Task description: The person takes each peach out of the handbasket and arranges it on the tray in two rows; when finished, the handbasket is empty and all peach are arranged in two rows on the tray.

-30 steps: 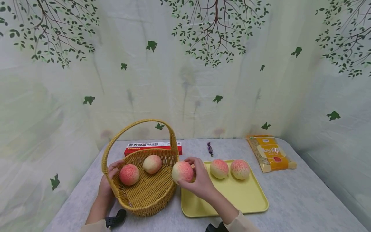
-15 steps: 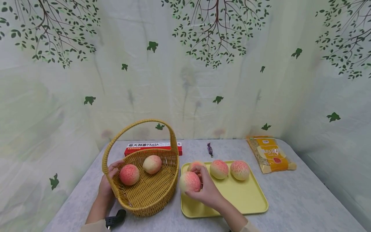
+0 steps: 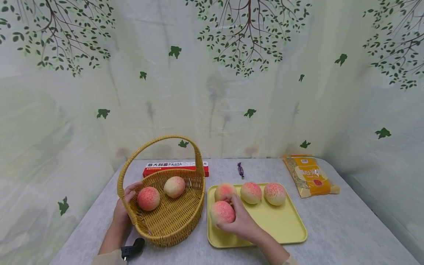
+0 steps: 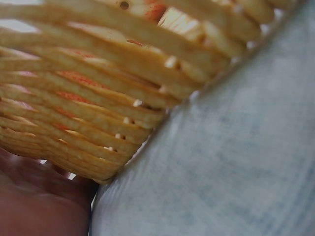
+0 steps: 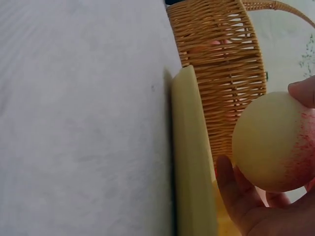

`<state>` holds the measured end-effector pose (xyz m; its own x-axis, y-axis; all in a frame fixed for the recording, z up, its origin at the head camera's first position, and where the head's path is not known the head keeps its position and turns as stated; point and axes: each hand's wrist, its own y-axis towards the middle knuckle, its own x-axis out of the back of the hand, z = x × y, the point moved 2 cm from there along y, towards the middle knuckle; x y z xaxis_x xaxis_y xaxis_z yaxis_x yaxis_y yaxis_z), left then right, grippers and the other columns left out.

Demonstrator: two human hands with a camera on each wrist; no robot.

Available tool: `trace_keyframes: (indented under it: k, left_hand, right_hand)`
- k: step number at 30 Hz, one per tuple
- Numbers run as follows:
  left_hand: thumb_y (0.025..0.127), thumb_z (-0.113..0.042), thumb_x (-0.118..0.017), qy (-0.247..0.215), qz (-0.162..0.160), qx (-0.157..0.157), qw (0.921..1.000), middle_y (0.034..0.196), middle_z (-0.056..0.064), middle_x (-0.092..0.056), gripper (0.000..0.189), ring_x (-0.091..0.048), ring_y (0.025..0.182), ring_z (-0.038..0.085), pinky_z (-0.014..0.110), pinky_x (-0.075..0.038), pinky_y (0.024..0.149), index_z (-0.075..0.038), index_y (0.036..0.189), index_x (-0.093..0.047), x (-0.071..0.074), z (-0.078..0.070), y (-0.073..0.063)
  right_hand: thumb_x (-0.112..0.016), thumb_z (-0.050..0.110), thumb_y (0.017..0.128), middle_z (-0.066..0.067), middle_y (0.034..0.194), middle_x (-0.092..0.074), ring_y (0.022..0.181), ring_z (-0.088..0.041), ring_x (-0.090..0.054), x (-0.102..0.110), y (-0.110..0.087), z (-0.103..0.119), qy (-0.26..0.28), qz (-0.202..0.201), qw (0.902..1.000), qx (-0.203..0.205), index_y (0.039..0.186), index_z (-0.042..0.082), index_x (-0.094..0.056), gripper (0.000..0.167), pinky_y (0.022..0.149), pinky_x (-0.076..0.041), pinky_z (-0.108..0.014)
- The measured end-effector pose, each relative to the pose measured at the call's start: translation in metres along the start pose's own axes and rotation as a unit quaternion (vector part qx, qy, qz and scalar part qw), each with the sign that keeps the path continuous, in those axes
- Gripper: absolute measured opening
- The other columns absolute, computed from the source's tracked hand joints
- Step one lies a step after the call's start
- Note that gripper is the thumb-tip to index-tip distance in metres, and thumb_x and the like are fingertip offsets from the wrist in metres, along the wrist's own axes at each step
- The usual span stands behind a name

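Observation:
My right hand grips a pink-and-cream peach over the front-left part of a yellow tray. In the right wrist view, fingers and thumb close round this peach, with the tray's edge beside it. Along the tray's back lie three more peaches: the left one, the middle one and the right one. A wicker basket stands left of the tray and holds a red peach and a paler peach. My left hand holds the basket's left rim; its thumb is hidden.
Behind the basket lies a red-and-white pasta box. A purple wrapped candy is at the back middle. An orange-labelled bag of grain lies at the back right. The basket's tall handle arches above it.
My right hand has carried its peach from beside the basket's right rim rightward and down over the tray. The tray's back-left peach has come into sight. My left hand has stayed put.

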<state>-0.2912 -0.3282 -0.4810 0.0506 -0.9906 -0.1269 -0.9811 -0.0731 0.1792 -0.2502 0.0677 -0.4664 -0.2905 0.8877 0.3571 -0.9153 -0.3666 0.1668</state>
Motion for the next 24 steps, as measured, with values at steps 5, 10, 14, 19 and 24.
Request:
trace_keyframes:
  k: [5,10,14,19,24]
  left_hand:
    - [0.109,-0.026,-0.034,-0.014,0.009,-0.016,0.9997,0.132,-0.014,-0.056,0.038,-0.049,0.125,-0.002,0.010,-0.037,0.098,-0.006,0.141,-0.045,0.000,0.002,-0.001]
    - [0.109,-0.028,-0.034,-0.006,0.006,0.001,1.0000,0.133,-0.014,-0.055,0.040,-0.050,0.125,-0.003,0.010,-0.038,0.098,-0.008,0.143,-0.042,0.000,0.000,0.000]
    - [0.109,-0.029,-0.034,-0.002,0.001,0.011,0.9999,0.133,-0.013,-0.054,0.042,-0.049,0.125,-0.002,0.011,-0.039,0.098,-0.007,0.145,-0.041,-0.001,-0.001,0.001]
    - [0.109,-0.031,-0.035,0.005,-0.004,0.026,0.9996,0.136,-0.012,-0.051,0.044,-0.048,0.126,-0.003,0.010,-0.038,0.097,-0.008,0.146,-0.039,-0.001,-0.001,0.000]
    - [0.108,-0.032,-0.036,0.006,-0.005,0.031,0.9995,0.136,-0.012,-0.051,0.045,-0.047,0.127,-0.002,0.010,-0.038,0.097,-0.008,0.146,-0.039,-0.001,-0.002,0.000]
  right_hand:
    - [-0.084,0.025,0.074,0.000,0.128,-0.049,0.114,-0.013,-0.054,0.002,-0.004,-0.005,-0.021,0.006,0.9997,0.015,0.131,0.015,-0.044,0.070,0.098,-0.045,-0.024]
    - [-0.084,0.021,0.075,-0.007,0.129,-0.048,0.111,-0.014,-0.056,0.002,-0.006,-0.008,-0.014,0.013,0.9997,0.018,0.129,0.015,-0.043,0.068,0.094,-0.047,-0.023]
    - [-0.083,0.021,0.075,-0.009,0.130,-0.046,0.108,-0.013,-0.057,0.004,-0.007,-0.009,0.001,0.025,0.9997,0.000,0.128,0.017,-0.043,0.067,0.091,-0.048,-0.022]
    - [-0.083,0.024,0.076,-0.006,0.129,-0.047,0.112,-0.013,-0.054,0.007,-0.009,-0.010,-0.014,0.029,0.9995,-0.004,0.128,0.019,-0.045,0.065,0.095,-0.045,-0.022]
    - [-0.082,0.032,0.078,-0.002,0.130,-0.051,0.116,-0.014,-0.053,0.013,-0.011,-0.013,-0.050,0.031,0.9981,-0.018,0.129,0.022,-0.051,0.061,0.097,-0.044,-0.025]
